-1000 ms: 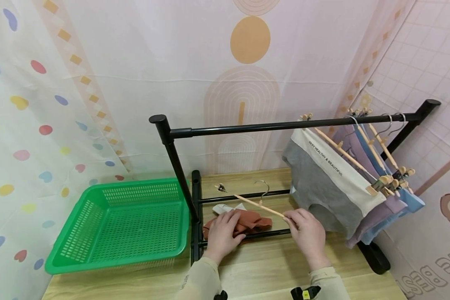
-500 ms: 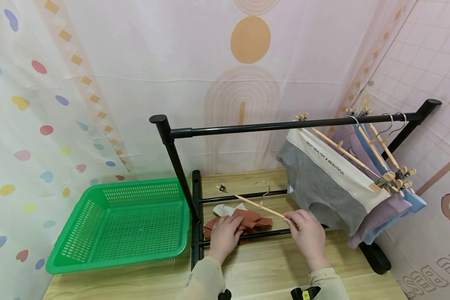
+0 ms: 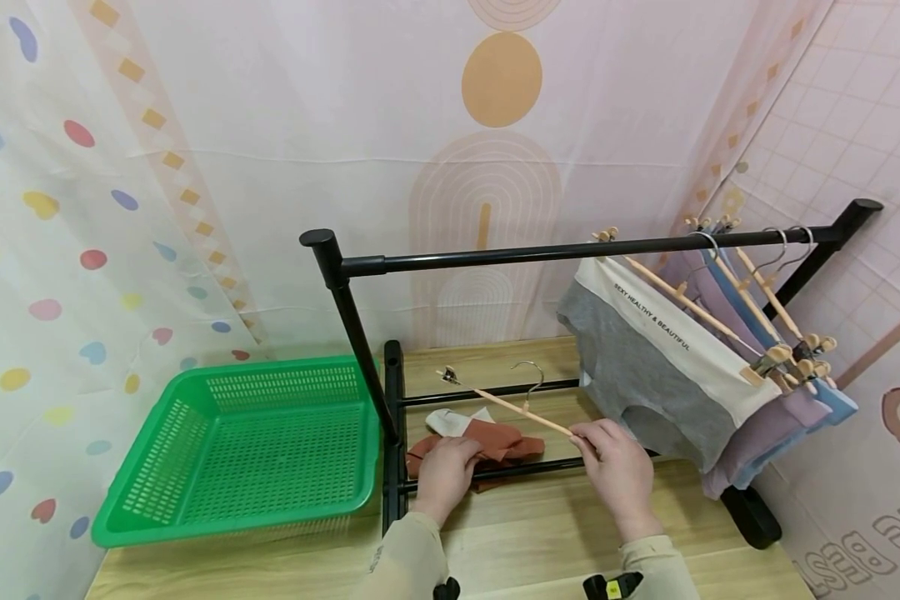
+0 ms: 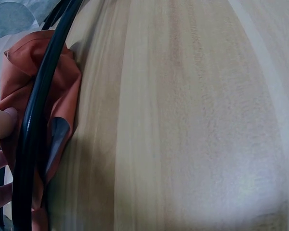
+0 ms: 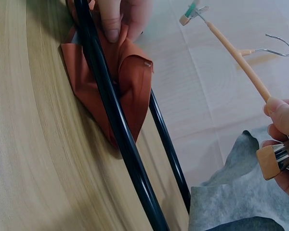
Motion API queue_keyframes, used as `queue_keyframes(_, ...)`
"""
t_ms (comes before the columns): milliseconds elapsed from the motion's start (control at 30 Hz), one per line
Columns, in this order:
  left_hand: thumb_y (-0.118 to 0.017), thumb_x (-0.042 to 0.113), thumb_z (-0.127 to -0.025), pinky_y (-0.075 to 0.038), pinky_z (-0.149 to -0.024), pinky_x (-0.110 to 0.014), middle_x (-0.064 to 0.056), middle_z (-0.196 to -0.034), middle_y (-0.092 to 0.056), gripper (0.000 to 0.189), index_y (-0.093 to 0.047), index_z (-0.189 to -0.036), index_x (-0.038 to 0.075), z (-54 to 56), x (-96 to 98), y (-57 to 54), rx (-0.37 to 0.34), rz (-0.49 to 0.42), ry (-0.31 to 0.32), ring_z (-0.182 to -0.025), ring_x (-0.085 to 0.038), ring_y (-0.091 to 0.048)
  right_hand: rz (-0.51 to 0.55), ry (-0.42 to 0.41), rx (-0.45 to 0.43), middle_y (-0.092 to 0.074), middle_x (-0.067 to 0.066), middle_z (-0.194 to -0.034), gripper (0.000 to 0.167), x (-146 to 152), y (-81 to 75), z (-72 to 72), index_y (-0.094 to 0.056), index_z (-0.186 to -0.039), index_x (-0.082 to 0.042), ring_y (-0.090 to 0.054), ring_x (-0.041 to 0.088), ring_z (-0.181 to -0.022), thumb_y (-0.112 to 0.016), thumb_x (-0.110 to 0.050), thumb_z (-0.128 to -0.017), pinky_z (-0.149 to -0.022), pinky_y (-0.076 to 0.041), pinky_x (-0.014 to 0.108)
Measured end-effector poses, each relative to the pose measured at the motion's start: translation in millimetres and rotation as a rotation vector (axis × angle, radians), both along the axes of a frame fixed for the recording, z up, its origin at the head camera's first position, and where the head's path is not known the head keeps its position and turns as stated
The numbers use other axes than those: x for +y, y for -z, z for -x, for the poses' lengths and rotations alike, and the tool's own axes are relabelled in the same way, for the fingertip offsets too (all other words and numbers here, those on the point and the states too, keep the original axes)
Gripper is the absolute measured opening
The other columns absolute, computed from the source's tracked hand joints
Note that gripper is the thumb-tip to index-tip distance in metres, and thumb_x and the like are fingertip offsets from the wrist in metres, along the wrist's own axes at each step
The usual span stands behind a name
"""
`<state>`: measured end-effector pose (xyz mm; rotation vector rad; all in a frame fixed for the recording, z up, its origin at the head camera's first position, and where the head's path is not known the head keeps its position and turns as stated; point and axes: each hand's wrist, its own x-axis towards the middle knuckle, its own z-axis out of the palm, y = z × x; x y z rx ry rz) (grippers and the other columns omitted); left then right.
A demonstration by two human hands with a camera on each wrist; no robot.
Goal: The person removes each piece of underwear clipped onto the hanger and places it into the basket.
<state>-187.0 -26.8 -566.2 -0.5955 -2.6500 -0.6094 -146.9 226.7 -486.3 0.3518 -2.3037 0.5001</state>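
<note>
My right hand grips one end of a wooden clip hanger that slants up to the left. Its metal hook points up, and a metal clip sits at its far end. A second clip shows under the right hand's fingers. My left hand pinches a crumpled rust-red garment, which lies over the lower front bar of a rack. A white piece of cloth shows behind it; whether both are one garment I cannot tell.
Over the hands runs the black rack's top rail. Grey briefs with a white lettered waistband hang at right, ahead of lilac and blue garments. A green plastic basket stands left on the wooden table.
The left hand has drawn slightly back towards the person on the rust-red garment. The hanger has shifted a little right. The hanging grey briefs have swung slightly.
</note>
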Motion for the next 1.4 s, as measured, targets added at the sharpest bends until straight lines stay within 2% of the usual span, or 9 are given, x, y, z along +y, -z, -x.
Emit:
queue_keyframes(133, -0.078, 0.013, -0.085, -0.056, -0.064, -0.038, 0.003, -0.088, -0.071, 0.01, -0.073, -0.091, 0.02, -0.1, -0.5, -4.8, -0.025, -0.023, 0.006, -0.082, -0.021, -0.067, 0.0, 0.005, -0.003, -0.064, -0.002, -0.077, 0.022, 0, -0.9, -0.2, -0.076, -0.086, -0.015, -0.056, 0.014, -0.059, -0.088, -0.007, -0.07, -0.047, -0.044, 0.033)
queue_keyframes(467, -0.076, 0.012, -0.087, -0.055, -0.057, -0.037, 0.003, -0.085, -0.07, 0.012, -0.073, -0.091, 0.021, 2.0, -1.0, -17.9, -0.002, -0.048, 0.015, -0.078, -0.021, -0.067, 0.014, 0.008, 0.006, -0.064, -0.001, -0.077, 0.022, 3, -1.7, -1.3, -0.075, -0.086, -0.013, -0.056, 0.014, -0.061, -0.088, -0.005, -0.07, -0.048, -0.044, 0.034)
queue_keyframes(600, -0.077, 0.01, -0.086, -0.054, -0.054, -0.037, 0.002, -0.085, -0.071, 0.013, -0.072, -0.091, 0.02, 1.5, -3.7, -23.7, 0.058, -0.07, 0.02, -0.077, -0.021, -0.067, 0.019, 0.011, -0.012, -0.064, -0.002, -0.078, 0.022, 4, -0.3, -1.8, -0.075, -0.086, -0.015, -0.057, 0.014, -0.061, -0.088, -0.006, -0.07, -0.048, -0.045, 0.034)
queue_keyframes(767, -0.078, 0.009, -0.084, -0.055, -0.057, -0.037, 0.001, -0.084, -0.07, 0.013, -0.072, -0.091, 0.017, -0.6, -8.9, -31.7, 0.151, -0.112, 0.033, -0.075, -0.021, -0.067, 0.026, 0.017, -0.011, -0.064, -0.002, -0.078, 0.022, 5, 0.7, -3.2, -0.076, -0.087, -0.015, -0.058, 0.016, -0.062, -0.088, -0.007, -0.07, -0.048, -0.046, 0.035)
queue_keyframes(900, -0.078, 0.009, -0.085, -0.057, -0.064, -0.038, 0.0, -0.091, -0.072, 0.014, -0.073, -0.097, 0.015, -4.4, -13.5, -40.1, 0.165, -0.155, 0.041, -0.081, -0.021, -0.069, 0.034, 0.023, -0.008, -0.064, -0.002, -0.078, 0.023, 6, 1.1, -3.7, -0.076, -0.086, -0.015, -0.059, 0.016, -0.062, -0.088, -0.005, -0.069, -0.048, -0.045, 0.035)
queue_keyframes(1033, -0.077, 0.009, -0.087, -0.057, -0.063, -0.037, 0.001, -0.094, -0.073, 0.016, -0.074, -0.1, 0.017, -7.8, -17.4, -49.4, 0.18, -0.188, 0.05, -0.085, -0.021, -0.07, 0.037, 0.029, -0.006, -0.065, -0.001, -0.079, 0.022, 8, 0.6, -4.2, -0.076, -0.086, -0.014, -0.06, 0.017, -0.064, -0.088, -0.005, -0.07, -0.049, -0.046, 0.036)
queue_keyframes(1233, -0.077, 0.007, -0.086, -0.058, -0.066, -0.036, 0.001, -0.093, -0.073, 0.016, -0.075, -0.099, 0.017, -9.9, -24.6, -65.7, 0.238, -0.225, 0.058, -0.085, -0.02, -0.07, 0.04, 0.019, 0.008, -0.065, -0.001, -0.079, 0.022, 10, 0.1, -4.2, -0.076, -0.087, -0.014, -0.06, 0.018, -0.064, -0.087, -0.005, -0.07, -0.05, -0.046, 0.037)
queue_keyframes(1400, -0.078, 0.005, -0.084, -0.057, -0.071, -0.035, -0.001, -0.092, -0.073, 0.016, -0.075, -0.097, 0.014, -9.2, -33.9, -84.6, 0.323, -0.256, 0.09, -0.084, -0.021, -0.07, 0.042, 0.019, 0.018, -0.065, 0.0, -0.079, 0.022, 12, -0.1, -3.8, -0.075, -0.087, -0.013, -0.062, 0.02, -0.066, -0.087, -0.005, -0.07, -0.052, -0.048, 0.038)
